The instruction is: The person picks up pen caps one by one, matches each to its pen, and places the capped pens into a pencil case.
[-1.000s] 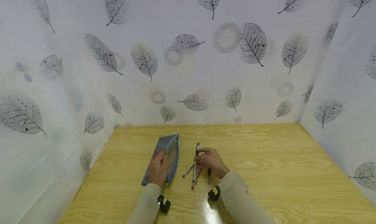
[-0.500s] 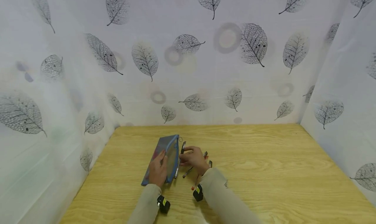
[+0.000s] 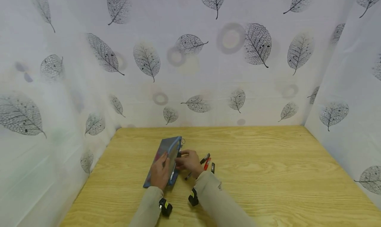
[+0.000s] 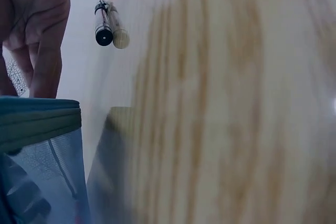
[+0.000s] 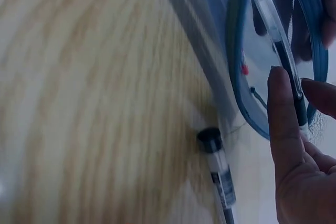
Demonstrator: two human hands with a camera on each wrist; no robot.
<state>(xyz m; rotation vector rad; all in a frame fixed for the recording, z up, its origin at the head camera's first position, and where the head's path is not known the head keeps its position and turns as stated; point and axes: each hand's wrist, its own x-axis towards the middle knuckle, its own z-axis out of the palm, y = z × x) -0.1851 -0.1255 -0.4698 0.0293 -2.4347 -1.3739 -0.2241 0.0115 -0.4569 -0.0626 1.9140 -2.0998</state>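
Observation:
A blue see-through zip pencil pouch point(image 3: 169, 141) lies on the left part of the table, its zipped mouth spread toward the right. My left hand point(image 3: 160, 172) grips the pouch by its upper side near the mouth. Between thumb and fingers, my right hand point(image 3: 190, 162) pinches a clear-barrelled pen point(image 5: 270, 14). In the right wrist view this pen is within the pouch's mouth, framed by the blue zip edge point(image 5: 234, 51). Something small and red shows through the pouch wall. Under and beside my right forearm lie a black-capped pen point(image 3: 205, 158), a red pen point(image 3: 207, 164) and another dark-ended pen point(image 3: 212, 168).
The wood-grain table point(image 3: 268, 174) extends to the right and toward me. A pale leaf-patterned sheet point(image 3: 208, 71) hangs behind it and along both sides. One loose pen point(image 5: 218, 166) lies close to the pouch in the right wrist view.
My right hand has carried the pen leftward from the loose pens to the pouch, and the pen has passed into its mouth. My left hand has stayed on the pouch.

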